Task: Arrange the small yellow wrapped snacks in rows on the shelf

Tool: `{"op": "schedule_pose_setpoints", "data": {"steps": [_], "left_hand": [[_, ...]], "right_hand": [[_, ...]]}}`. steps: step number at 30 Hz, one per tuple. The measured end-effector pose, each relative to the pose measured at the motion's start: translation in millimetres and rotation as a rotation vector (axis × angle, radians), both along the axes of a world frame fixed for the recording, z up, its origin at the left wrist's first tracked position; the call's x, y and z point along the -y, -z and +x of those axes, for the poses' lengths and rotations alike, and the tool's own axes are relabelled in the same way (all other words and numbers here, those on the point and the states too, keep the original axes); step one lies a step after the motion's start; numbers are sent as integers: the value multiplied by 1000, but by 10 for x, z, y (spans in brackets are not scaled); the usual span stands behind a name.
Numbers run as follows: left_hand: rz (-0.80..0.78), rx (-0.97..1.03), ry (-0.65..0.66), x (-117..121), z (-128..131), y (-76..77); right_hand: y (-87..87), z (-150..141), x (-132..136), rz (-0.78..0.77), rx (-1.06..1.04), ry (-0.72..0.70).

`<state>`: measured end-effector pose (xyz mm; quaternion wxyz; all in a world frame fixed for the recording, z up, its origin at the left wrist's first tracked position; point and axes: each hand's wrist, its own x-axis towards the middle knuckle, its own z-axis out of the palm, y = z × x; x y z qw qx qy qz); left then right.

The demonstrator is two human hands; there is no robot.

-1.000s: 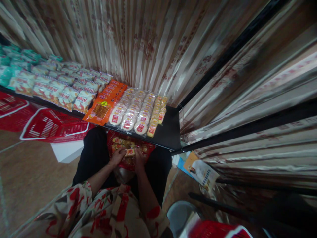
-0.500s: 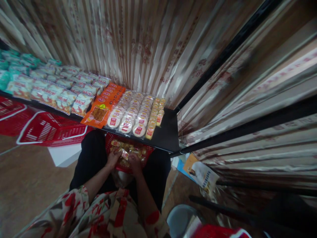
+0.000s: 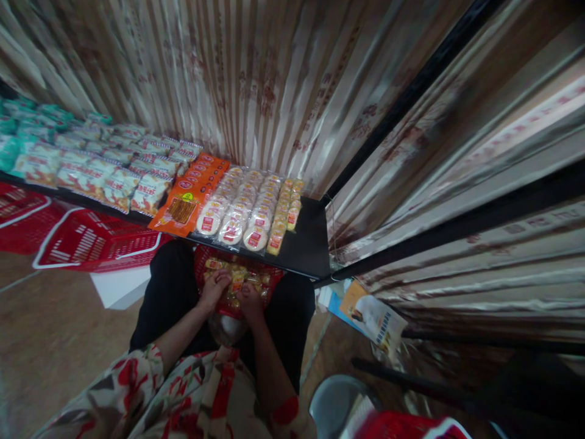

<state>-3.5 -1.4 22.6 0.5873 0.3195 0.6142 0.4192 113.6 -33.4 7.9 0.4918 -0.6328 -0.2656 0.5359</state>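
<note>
Both my hands are down in a red basket (image 3: 274, 279) that rests on my lap and holds several small yellow snack packets (image 3: 249, 279). My left hand (image 3: 214, 289) is curled over the packets at the basket's left side. My right hand (image 3: 250, 300) is closed round a packet (image 3: 236, 283) that both hands seem to share. Just beyond the basket runs a black shelf (image 3: 307, 244), with a row of the same yellow packets (image 3: 284, 213) along its right part.
On the shelf lie round cracker packs (image 3: 237, 210), orange packs (image 3: 192, 192) and white and green bags (image 3: 100, 167). Red baskets (image 3: 91, 238) and a white box (image 3: 119, 285) stand at the left. A striped curtain hangs behind. Leaflets (image 3: 372, 317) and a grey tub (image 3: 336, 405) are at my right.
My hands have stayed in the lap basket, shifting slightly among the packets. The view has drifted a little as my head moved.
</note>
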Motion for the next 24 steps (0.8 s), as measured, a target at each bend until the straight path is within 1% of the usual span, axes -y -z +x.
{"op": "schedule_pose_setpoints", "data": {"steps": [3, 6, 10, 15, 19, 22, 24], "left_hand": [[7, -15, 53, 13, 13, -106], [13, -62, 71, 35, 28, -183], [75, -80, 111, 77, 67, -251], [112, -127, 210, 114, 182, -325], [249, -200, 259, 127, 345, -418], [363, -297, 284, 132, 489, -512], [406, -317, 302, 130, 581, -581]], "right_hand": [[-16, 9, 9, 42, 31, -19], [-30, 34, 27, 58, 45, -47], [-103, 78, 66, 81, 95, 8], [-246, 210, 166, 92, 127, 49], [-365, 370, 281, 102, 112, 13], [-486, 463, 343, 162, 92, 57], [-580, 510, 356, 186, 101, 86]]}}
